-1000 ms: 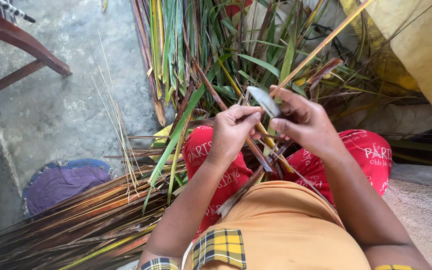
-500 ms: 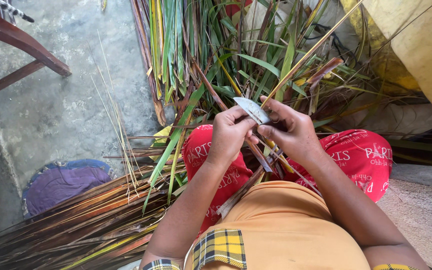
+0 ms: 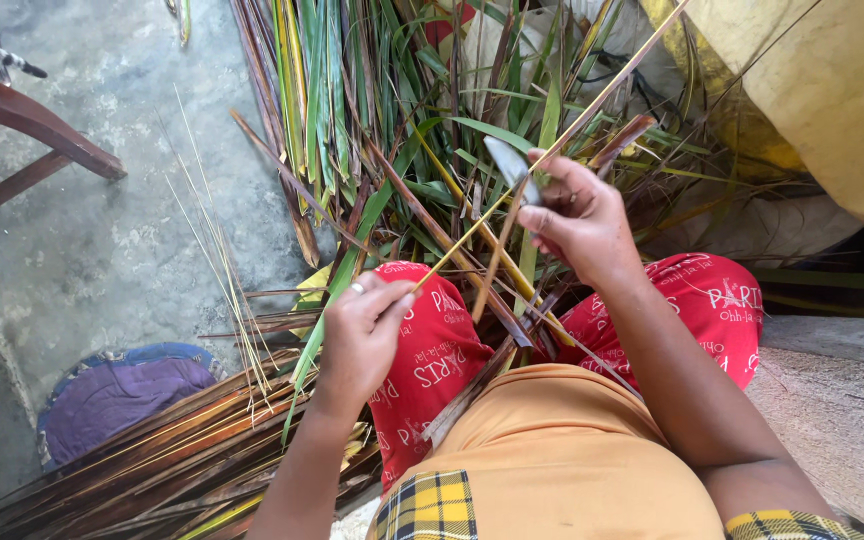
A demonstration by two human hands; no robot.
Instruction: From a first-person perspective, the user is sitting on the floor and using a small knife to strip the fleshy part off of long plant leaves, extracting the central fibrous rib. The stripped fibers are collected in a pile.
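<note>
My left hand (image 3: 364, 330) pinches the near end of a long thin yellow leaf midrib (image 3: 572, 125) that runs up to the right across the leaf pile. My right hand (image 3: 580, 215) grips a small knife, its grey blade (image 3: 510, 165) resting against the midrib. Both hands hover over my knees in red printed trousers (image 3: 432, 350). A ring shows on a left finger.
A heap of green and brown palm leaves (image 3: 352, 110) lies ahead. Dry brown leaf strips (image 3: 152, 460) are piled at my left. A purple cloth (image 3: 112, 395) lies on the concrete floor, a wooden chair leg (image 3: 42, 125) stands at upper left, yellow sheeting (image 3: 812, 90) at upper right.
My hands have drawn apart: the left slid down toward my knee along the midrib, the right moved up and right with the knife.
</note>
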